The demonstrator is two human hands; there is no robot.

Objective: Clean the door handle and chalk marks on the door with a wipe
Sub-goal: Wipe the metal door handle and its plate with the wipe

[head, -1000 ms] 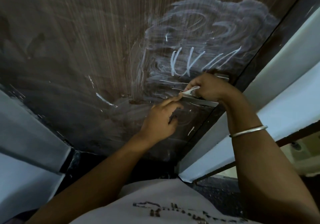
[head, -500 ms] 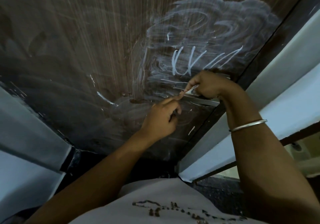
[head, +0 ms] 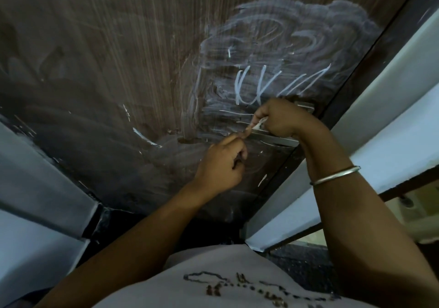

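Note:
A dark wooden door [head: 118, 58] fills the view, smeared with white chalk marks [head: 273, 79] at upper right. A metal door handle [head: 278, 140] runs along the door near its right edge. My right hand [head: 282, 117] is curled over the handle and grips a small white wipe [head: 260, 125]. My left hand [head: 221, 165] is just below and to the left, its fingertips pinching the free end of the same wipe. Most of the wipe is hidden inside my right fist.
A pale door frame [head: 380, 122] slants along the right side, and a pale wall [head: 35, 188] sits at the lower left. Stray chalk strokes [head: 145, 139] lie left of my hands. A metal bangle [head: 335, 175] is on my right wrist.
My right hand has slid slightly up the handle with the wipe. My left hand's fingertips have stayed at the end of the wipe.

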